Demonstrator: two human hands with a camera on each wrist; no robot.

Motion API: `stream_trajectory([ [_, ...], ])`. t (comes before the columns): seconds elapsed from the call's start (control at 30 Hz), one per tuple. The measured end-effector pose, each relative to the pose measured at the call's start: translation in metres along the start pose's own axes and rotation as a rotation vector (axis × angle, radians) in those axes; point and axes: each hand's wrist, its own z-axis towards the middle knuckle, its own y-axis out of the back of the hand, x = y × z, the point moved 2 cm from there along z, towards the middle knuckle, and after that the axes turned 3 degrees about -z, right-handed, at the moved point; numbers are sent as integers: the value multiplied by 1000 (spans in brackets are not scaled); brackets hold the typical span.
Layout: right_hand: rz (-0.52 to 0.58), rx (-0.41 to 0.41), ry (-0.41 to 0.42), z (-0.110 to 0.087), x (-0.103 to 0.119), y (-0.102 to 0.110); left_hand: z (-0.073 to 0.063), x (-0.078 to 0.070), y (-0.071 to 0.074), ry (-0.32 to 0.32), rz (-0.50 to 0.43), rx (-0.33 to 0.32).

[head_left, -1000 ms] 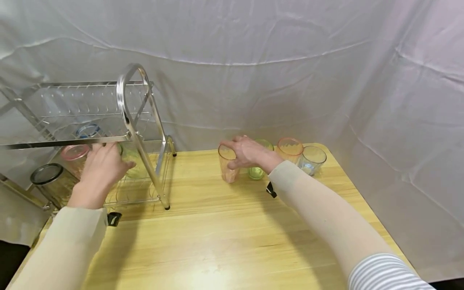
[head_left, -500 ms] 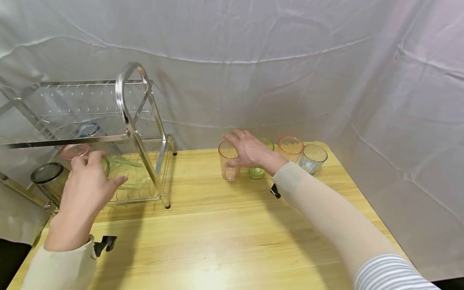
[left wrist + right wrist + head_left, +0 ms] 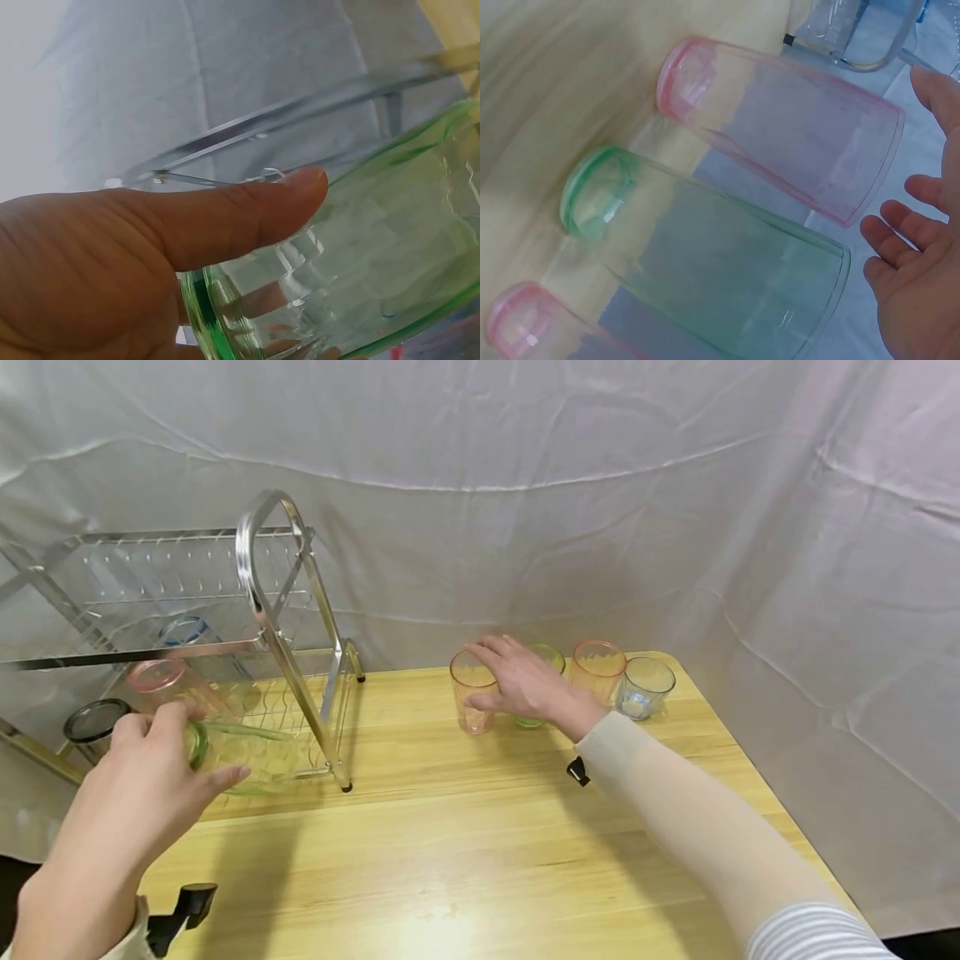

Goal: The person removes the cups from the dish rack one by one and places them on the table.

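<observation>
Left hand (image 3: pixel 142 789) grips a green glass (image 3: pixel 251 756) near its thick end, tipped almost sideways by the front of the rack (image 3: pixel 246 547), while the right hand (image 3: pixel 525 681), fingers loose and holding nothing, hovers beside a pink glass (image 3: pixel 467 693). Partway along, I'd judge: 4 stand on the table (image 3: pixel 450 852), that pink one plus a lime glass (image 3: pixel 551 657), orange glass (image 3: pixel 597 664) and clear glass (image 3: pixel 647 681), and 3 remain racked, the rose glass (image 3: pixel 156 675), black glass (image 3: pixel 97 720) and blue glass (image 3: pixel 183 631).

Pale, creased cloth (image 3: pixel 420 552) is hanging along the far side and the right of a wooden table (image 3: pixel 480 827). A metal rack (image 3: pixel 295 681) is standing at the left; at the far right, a low clear glass (image 3: pixel 646 687) is standing.
</observation>
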Motion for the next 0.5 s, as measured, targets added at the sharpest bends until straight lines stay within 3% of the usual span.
stream_trajectory([
  [0.23, 32, -69, -17, -12, 6, -3, -19, -5, -4, -51, -57, 13],
  [0.37, 54, -134, -22, -21, 9, -4, -24, -12, -9, -94, -113, 51],
  [0.5, 96, -204, -40, -31, 13, -5, -25, -23, -20, -157, -211, 47],
])
